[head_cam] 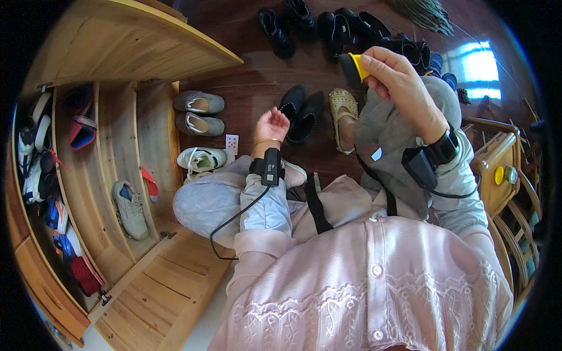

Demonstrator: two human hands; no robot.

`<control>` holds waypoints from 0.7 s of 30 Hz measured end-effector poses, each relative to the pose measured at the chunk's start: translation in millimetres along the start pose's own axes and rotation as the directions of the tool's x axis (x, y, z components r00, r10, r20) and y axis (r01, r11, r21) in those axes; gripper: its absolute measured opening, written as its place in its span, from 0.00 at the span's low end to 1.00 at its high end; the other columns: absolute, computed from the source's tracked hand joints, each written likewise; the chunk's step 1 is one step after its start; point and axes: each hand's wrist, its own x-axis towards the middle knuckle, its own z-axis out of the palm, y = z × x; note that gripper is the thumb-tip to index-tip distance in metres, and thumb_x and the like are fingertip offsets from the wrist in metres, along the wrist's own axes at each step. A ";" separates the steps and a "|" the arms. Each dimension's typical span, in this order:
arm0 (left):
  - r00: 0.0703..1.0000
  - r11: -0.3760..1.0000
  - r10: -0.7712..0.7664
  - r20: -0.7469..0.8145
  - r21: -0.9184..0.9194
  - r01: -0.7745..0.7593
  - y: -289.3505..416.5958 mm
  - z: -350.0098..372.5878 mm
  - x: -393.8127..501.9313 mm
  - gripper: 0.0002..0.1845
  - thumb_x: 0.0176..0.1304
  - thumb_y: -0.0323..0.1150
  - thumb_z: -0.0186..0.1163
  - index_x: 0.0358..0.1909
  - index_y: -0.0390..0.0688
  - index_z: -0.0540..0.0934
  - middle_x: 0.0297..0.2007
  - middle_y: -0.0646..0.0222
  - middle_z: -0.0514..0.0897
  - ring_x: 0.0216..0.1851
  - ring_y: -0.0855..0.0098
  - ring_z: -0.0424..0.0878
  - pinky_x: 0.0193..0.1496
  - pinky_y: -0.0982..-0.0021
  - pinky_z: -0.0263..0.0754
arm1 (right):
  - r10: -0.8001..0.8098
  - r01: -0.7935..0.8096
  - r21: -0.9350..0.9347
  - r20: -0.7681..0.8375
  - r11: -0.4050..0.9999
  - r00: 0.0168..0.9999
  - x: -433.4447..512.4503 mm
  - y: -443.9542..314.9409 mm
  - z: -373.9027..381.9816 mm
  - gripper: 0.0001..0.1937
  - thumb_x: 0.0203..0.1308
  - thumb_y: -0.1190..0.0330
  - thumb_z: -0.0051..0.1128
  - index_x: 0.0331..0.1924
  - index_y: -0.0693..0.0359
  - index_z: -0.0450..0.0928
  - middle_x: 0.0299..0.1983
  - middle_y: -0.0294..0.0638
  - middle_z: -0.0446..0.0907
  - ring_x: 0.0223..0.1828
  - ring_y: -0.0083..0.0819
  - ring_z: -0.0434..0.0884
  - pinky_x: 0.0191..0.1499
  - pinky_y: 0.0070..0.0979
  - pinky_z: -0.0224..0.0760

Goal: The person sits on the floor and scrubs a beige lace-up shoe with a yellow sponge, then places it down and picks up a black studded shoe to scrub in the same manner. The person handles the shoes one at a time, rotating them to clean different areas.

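Note:
My right hand (390, 77) grips a yellow-rimmed shoe polish applicator or small brush with a dark sponge-like head (350, 70); which of these it is, I cannot tell. It is raised at the upper right, over the floor near several black shoes (334, 30). My left hand (272, 126) hangs palm up with its fingers loosely curled and nothing in it. Just beyond it stands a pair of black studded shoes (303, 115). Grey shoes (204, 102) and a white sneaker (201, 159) stand on the floor by the cabinet, to the left.
An open wooden shoe cabinet (118, 175) holds a beige shoe (130, 210) and several others at left; its doors stick out above and below. A playing card (232, 144) lies on the floor. At right, a wooden chair (496, 162) bears a yellow lid (498, 175) and a small jar (510, 174).

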 end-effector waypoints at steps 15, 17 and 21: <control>0.967 -0.021 0.241 -0.084 0.996 0.092 -62.6 -11.1 38.8 0.10 0.57 0.33 0.56 0.33 0.36 0.83 0.37 0.55 0.84 0.42 0.58 0.80 0.47 0.62 0.72 | 0.027 -0.028 -0.020 -0.050 0.999 0.998 11.4 -1.7 -10.5 0.13 0.70 0.57 0.47 0.39 0.57 0.75 0.21 0.25 0.69 0.19 0.08 0.64 0.23 0.07 0.54; 0.946 -0.234 0.325 0.009 0.969 0.072 -69.3 -16.2 48.5 0.12 0.58 0.31 0.54 0.36 0.33 0.82 0.41 0.49 0.83 0.47 0.53 0.79 0.51 0.60 0.71 | 0.050 -0.051 -0.028 -0.040 0.998 0.998 12.9 0.2 -14.7 0.12 0.70 0.57 0.47 0.39 0.57 0.75 0.21 0.25 0.69 0.19 0.08 0.64 0.23 0.07 0.55; 0.930 -0.294 0.359 0.078 0.955 0.033 -76.6 -33.1 69.7 0.19 0.60 0.33 0.51 0.47 0.30 0.78 0.48 0.41 0.79 0.54 0.50 0.76 0.57 0.61 0.69 | 0.062 -0.065 -0.050 -0.068 0.997 0.996 13.2 6.1 -21.0 0.13 0.69 0.56 0.46 0.39 0.56 0.75 0.21 0.26 0.70 0.19 0.09 0.64 0.23 0.07 0.55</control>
